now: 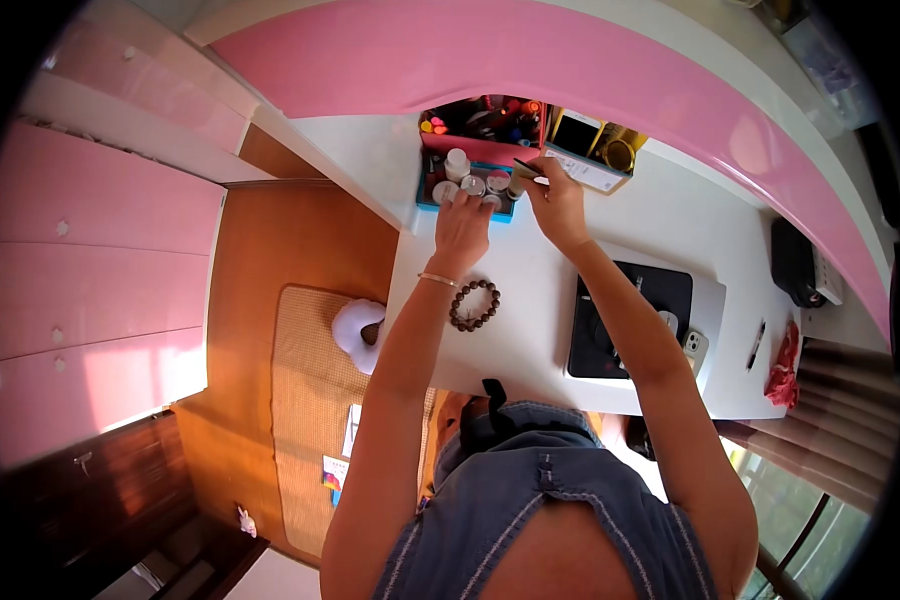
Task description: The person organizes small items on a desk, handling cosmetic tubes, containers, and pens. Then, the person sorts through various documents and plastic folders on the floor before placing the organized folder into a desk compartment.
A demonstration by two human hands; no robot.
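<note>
A blue tray (510,211) of small jars and bottles stands at the back of the white desk (530,270). My left hand (462,232) reaches over its front edge, fingertips on or beside the jars (472,185); whether it grips one is hidden. To the right, my right hand (557,203) is closed around a thin, dark, pen-like item (527,167) at the tray's right end. Behind the tray is a red box (480,148) of pens and small items. A yellow-and-white box (590,172) stands beside it.
A beaded bracelet (475,305) lies near my left forearm. Under my right forearm are a laptop (708,300) with a black pad (660,285) and a phone (695,347). Further right are a pen (757,344), a black case (792,262) and red cloth (785,368). A pink shelf edge (530,60) overhangs.
</note>
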